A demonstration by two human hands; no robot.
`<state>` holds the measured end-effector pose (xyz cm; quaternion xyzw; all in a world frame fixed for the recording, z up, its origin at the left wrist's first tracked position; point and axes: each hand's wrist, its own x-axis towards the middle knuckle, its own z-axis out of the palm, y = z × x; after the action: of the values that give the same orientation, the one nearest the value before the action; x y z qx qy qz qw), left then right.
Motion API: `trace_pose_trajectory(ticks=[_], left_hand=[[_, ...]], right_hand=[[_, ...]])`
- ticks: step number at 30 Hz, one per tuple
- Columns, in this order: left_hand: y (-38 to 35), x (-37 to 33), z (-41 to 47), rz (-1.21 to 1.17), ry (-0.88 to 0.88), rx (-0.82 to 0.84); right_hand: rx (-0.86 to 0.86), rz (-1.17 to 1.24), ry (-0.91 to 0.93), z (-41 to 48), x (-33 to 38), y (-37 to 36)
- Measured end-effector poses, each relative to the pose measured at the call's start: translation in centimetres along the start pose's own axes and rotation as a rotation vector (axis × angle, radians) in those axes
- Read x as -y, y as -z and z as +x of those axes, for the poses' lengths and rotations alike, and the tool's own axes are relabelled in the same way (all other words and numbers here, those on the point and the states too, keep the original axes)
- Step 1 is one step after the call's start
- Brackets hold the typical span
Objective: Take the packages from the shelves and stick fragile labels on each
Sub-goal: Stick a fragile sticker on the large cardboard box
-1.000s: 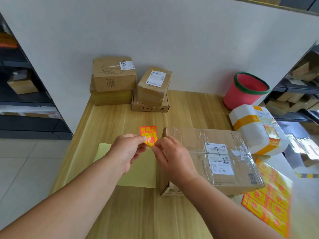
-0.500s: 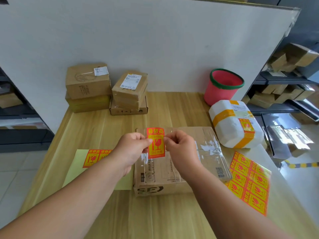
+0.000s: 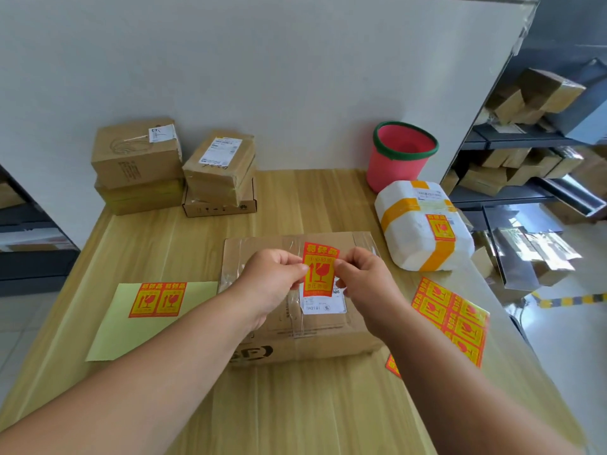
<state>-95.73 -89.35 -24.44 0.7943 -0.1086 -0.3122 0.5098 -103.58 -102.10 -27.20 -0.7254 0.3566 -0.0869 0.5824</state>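
left hand and right hand pinch opposite edges of fragile label, held over taped cardboard box on wooden table.

One head-worn wide-angle camera looks forward and down (from close above) at the table and partition

Place: parcel depot, sorting room.
Evidence: shelves stacked with cartons; taped parcels on wooden tabletop; fragile-label sheets.
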Motion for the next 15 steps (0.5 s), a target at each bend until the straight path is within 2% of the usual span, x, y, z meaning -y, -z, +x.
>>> trace_pose_trajectory(ticks=[4,8,15], left_hand=[[-0.8,0.6,0.5,0.037,-0.018,-0.023],[-0.3,1.8,1.0,0.167,-0.026,-0.082],[-0.6,4.3,0.8,0.453,-0.1,-0.03]], right_hand=[[0.022,0.011,-0.045,0.1,-0.1,0.3],[0.014,0.124,-0.116,0.7,0.3,1.7],[-0.001,0.244,-0.214,1.8,-0.7,5.1]])
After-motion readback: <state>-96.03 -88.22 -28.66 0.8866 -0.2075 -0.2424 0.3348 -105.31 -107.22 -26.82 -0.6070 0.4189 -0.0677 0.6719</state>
